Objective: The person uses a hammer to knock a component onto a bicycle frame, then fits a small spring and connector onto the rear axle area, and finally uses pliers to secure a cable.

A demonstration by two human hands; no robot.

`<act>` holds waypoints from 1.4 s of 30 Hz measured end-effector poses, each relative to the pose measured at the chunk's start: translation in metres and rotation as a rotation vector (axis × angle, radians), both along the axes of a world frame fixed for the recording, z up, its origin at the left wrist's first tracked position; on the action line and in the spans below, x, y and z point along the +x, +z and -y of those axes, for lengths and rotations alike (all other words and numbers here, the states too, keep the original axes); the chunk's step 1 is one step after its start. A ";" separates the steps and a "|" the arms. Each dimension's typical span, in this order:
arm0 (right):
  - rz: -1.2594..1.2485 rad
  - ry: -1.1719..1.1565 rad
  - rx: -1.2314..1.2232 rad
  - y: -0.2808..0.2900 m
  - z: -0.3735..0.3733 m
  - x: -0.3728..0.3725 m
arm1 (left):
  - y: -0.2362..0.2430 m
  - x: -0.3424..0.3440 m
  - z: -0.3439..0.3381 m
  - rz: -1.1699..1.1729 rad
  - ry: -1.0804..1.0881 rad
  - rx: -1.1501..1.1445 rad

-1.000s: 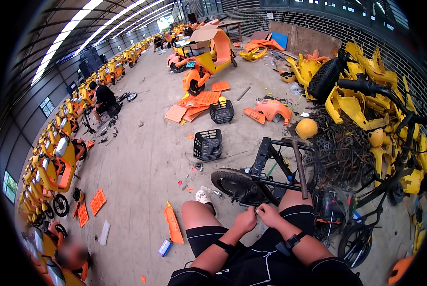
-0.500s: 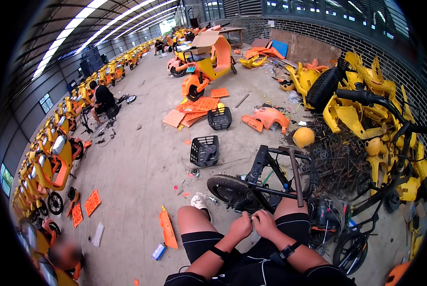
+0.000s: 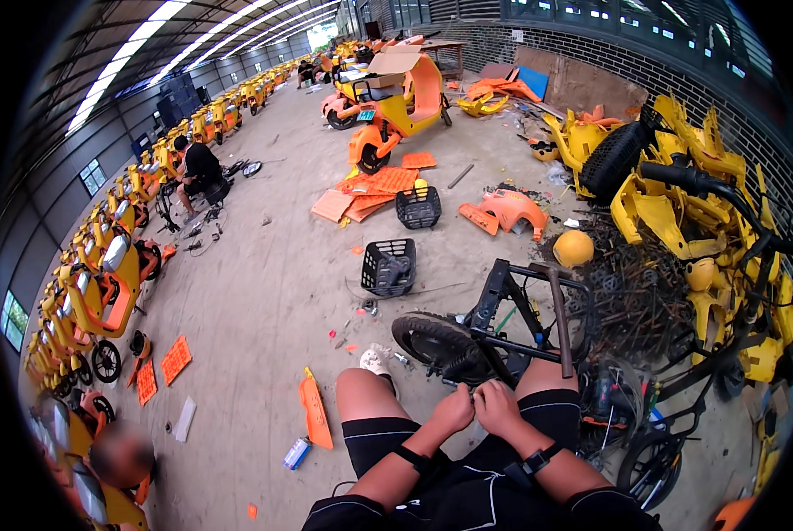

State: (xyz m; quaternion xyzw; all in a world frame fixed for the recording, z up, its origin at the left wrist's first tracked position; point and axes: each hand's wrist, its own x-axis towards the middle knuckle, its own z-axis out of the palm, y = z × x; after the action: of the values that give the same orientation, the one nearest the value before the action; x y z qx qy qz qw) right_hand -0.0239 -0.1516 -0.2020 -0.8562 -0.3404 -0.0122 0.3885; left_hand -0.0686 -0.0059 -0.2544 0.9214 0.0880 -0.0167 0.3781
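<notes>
My left hand [image 3: 453,410] and my right hand [image 3: 497,406] are together between my knees, fingers curled in and nearly touching. Whatever is pinched in them is too small or hidden to name. Just beyond them lies a black scooter frame [image 3: 488,299], tipped over, with its wheel and black tyre [image 3: 435,343] still on it. A dark metal tube [image 3: 560,323] of the frame reaches close to my right knee. The hands are at the near side of the wheel; I cannot tell whether they touch it.
Black baskets [image 3: 389,267], orange panels [image 3: 366,193] and a yellow-orange scooter [image 3: 405,111] stand ahead. Yellow body parts [image 3: 653,217] and dark metal scrap [image 3: 640,283] heap up at right. A blue-white can [image 3: 296,453] lies near my left leg. Another person [image 3: 200,168] sits far left beside rows of scooters.
The whole view has shifted slightly, with surroundings moving right and up in the picture. My hands stay together by the wheel, fingers still curled, and have drawn slightly closer.
</notes>
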 end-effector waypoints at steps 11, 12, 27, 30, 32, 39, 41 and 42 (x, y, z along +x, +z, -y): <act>-0.619 -0.018 0.126 -0.029 0.005 0.015 | 0.018 -0.001 0.000 -0.070 -0.046 0.019; -0.490 -0.007 0.105 -0.027 0.005 0.013 | 0.020 -0.001 0.000 -0.083 -0.041 0.031; -0.260 -0.098 -0.041 -0.023 -0.004 0.003 | 0.015 0.001 -0.003 -0.086 -0.063 0.070; -0.376 -0.102 0.025 -0.033 -0.006 0.010 | 0.017 0.002 -0.003 -0.104 -0.074 0.108; -0.513 -0.113 0.006 -0.034 -0.003 0.012 | 0.014 0.002 -0.003 -0.113 -0.076 0.125; -0.177 -0.094 0.017 -0.037 -0.004 0.007 | 0.004 0.002 -0.003 -0.089 -0.054 0.098; -0.469 -0.120 0.065 -0.030 -0.002 0.010 | 0.009 0.002 -0.003 -0.099 -0.062 0.106; -0.615 -0.135 0.091 -0.025 -0.001 0.011 | 0.013 0.003 -0.002 -0.101 -0.072 0.115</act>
State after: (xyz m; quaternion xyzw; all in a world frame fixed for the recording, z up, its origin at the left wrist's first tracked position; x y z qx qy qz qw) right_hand -0.0130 -0.1510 -0.2271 -0.8221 -0.1487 0.2062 0.5094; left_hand -0.0659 -0.0039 -0.2409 0.9421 0.0746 -0.0719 0.3190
